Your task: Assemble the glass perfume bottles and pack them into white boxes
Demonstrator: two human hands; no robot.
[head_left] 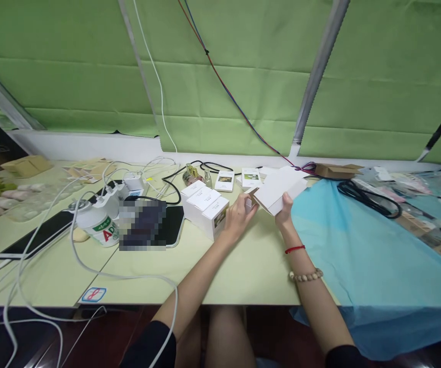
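Observation:
My right hand (pixel 284 208) is closed on white cardboard (pixel 281 189), which looks like flat box blanks or a partly folded box, tilted above the table. At its left end my left hand (pixel 239 217) pinches a small white part with a brown inner side. Whether that part belongs to the same cardboard, I cannot tell. Just left of my left hand stands a row of small white boxes (pixel 204 204) with printed tops. Two more white boxes with pictures, one left (pixel 224 181) and one right (pixel 251 177), lie behind my hands.
Small glass bottles (pixel 197 175) stand behind the boxes. Further left are a dark tablet (pixel 172 225), a white bottle (pixel 100 225) and a plugged power strip (pixel 109 197) amid loose white cables. A blue sheet (pixel 331 240) covers the right side, with a coiled black cable (pixel 370 197) on it.

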